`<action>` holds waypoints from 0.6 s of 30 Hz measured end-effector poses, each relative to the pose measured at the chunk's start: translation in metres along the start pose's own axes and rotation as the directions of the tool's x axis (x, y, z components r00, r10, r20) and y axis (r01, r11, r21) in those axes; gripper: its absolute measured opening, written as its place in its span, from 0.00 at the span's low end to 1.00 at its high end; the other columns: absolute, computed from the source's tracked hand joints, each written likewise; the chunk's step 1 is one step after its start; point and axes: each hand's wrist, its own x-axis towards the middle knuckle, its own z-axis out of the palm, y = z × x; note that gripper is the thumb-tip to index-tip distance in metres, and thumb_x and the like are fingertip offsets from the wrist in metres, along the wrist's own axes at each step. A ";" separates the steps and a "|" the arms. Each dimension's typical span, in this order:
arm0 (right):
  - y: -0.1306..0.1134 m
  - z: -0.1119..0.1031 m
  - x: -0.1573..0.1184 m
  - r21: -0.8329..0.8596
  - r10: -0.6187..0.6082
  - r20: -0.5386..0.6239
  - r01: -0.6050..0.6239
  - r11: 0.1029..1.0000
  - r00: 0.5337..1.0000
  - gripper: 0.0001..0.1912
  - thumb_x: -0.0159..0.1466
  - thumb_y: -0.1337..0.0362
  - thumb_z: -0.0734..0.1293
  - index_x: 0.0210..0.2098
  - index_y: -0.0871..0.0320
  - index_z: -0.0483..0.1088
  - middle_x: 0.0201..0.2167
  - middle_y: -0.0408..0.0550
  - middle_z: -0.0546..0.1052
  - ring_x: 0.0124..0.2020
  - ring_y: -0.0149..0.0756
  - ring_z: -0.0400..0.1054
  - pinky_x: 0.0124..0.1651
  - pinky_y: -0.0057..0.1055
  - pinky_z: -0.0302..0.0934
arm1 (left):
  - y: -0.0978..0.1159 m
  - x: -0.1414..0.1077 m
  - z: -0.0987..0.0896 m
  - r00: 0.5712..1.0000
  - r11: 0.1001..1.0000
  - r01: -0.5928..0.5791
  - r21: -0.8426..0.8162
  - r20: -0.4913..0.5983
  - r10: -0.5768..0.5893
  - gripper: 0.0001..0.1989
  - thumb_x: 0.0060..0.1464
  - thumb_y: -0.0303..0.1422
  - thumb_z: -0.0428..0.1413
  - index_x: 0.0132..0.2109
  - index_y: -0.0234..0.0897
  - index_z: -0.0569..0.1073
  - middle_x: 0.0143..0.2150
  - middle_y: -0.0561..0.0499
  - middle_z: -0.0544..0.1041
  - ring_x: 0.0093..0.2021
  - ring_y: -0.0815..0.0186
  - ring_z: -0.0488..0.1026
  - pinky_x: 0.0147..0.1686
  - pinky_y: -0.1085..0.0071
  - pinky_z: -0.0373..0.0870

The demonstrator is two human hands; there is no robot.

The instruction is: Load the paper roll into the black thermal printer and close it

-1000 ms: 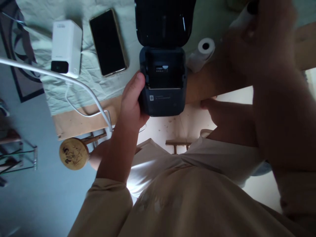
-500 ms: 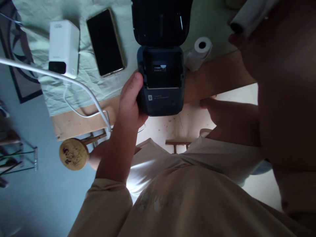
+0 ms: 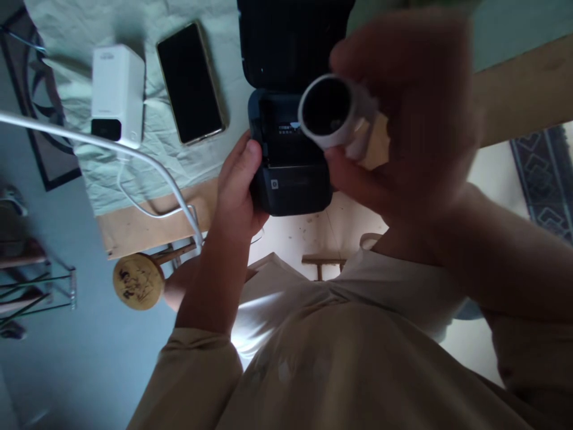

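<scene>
White hollow roll (image 3: 367, 122), dark rounded-corner box (image 3: 295, 188), wrinkled cloth (image 3: 156, 113)

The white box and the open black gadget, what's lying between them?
A phone lies on the green cloth between the white box and the open black gadget. The head view shows it.

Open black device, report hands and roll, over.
Left hand grips black device, lid open. Right hand holds white roll over it. Roll hides part of the bay.
</scene>
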 end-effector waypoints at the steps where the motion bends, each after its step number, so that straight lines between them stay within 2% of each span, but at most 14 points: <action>1: -0.004 0.003 -0.002 -0.063 -0.049 -0.019 0.047 0.997 0.999 0.24 0.64 0.59 0.64 0.59 0.59 0.64 0.59 0.42 0.70 0.61 0.26 0.66 0.64 0.21 0.65 | 0.000 0.000 0.000 1.000 1.000 0.001 0.001 0.004 -0.001 0.14 0.66 0.38 0.51 0.45 0.33 0.76 0.50 0.49 0.78 0.63 0.58 0.71 0.66 0.62 0.70; 4: -0.004 0.013 -0.004 -0.280 -0.129 -0.091 0.099 0.955 0.987 0.21 0.60 0.67 0.66 0.53 0.59 0.65 0.52 0.45 0.74 0.53 0.27 0.72 0.49 0.21 0.69 | 0.001 -0.001 0.001 1.000 1.000 0.010 -0.001 -0.011 -0.010 0.14 0.65 0.40 0.53 0.45 0.33 0.76 0.48 0.49 0.78 0.63 0.58 0.71 0.65 0.63 0.70; 7: 0.006 0.020 -0.001 -0.368 -0.154 -0.107 0.105 0.924 0.982 0.14 0.59 0.70 0.64 0.45 0.58 0.64 0.47 0.44 0.75 0.47 0.31 0.74 0.45 0.27 0.69 | 0.000 -0.001 0.002 1.000 1.000 0.006 0.007 0.001 -0.006 0.13 0.63 0.40 0.54 0.45 0.34 0.76 0.48 0.50 0.78 0.64 0.58 0.71 0.64 0.64 0.71; 10: 0.014 0.023 0.001 -0.354 -0.200 -0.047 0.171 0.920 0.979 0.09 0.61 0.69 0.64 0.41 0.57 0.64 0.50 0.42 0.75 0.48 0.33 0.74 0.47 0.31 0.69 | 0.001 0.000 0.003 0.999 1.000 -0.008 0.006 0.031 0.008 0.12 0.62 0.39 0.56 0.43 0.35 0.77 0.47 0.51 0.79 0.59 0.61 0.75 0.62 0.68 0.72; 13: 0.014 0.023 0.001 -0.304 -0.262 -0.113 0.217 0.927 0.959 0.02 0.63 0.65 0.64 0.36 0.56 0.67 0.45 0.40 0.75 0.44 0.31 0.71 0.46 0.32 0.65 | 0.001 0.000 0.005 0.998 0.999 -0.037 -0.027 0.045 0.039 0.10 0.61 0.37 0.57 0.41 0.35 0.78 0.44 0.53 0.80 0.49 0.68 0.79 0.57 0.73 0.75; 15: 0.012 0.022 0.000 -0.240 -0.321 -0.103 0.289 0.927 0.942 0.03 0.63 0.63 0.65 0.36 0.55 0.68 0.41 0.42 0.74 0.41 0.31 0.69 0.45 0.32 0.62 | 0.002 0.000 0.006 0.995 0.997 -0.067 -0.048 0.069 0.070 0.10 0.60 0.38 0.59 0.40 0.34 0.78 0.39 0.53 0.79 0.41 0.71 0.79 0.49 0.77 0.77; 18: 0.010 0.022 -0.002 -0.167 -0.383 -0.028 0.373 0.912 0.923 0.05 0.62 0.61 0.66 0.37 0.55 0.69 0.40 0.42 0.74 0.40 0.31 0.67 0.43 0.33 0.59 | 0.001 -0.001 0.005 0.989 0.995 -0.088 -0.057 0.118 0.094 0.10 0.54 0.35 0.64 0.41 0.34 0.78 0.33 0.55 0.77 0.31 0.75 0.76 0.35 0.81 0.76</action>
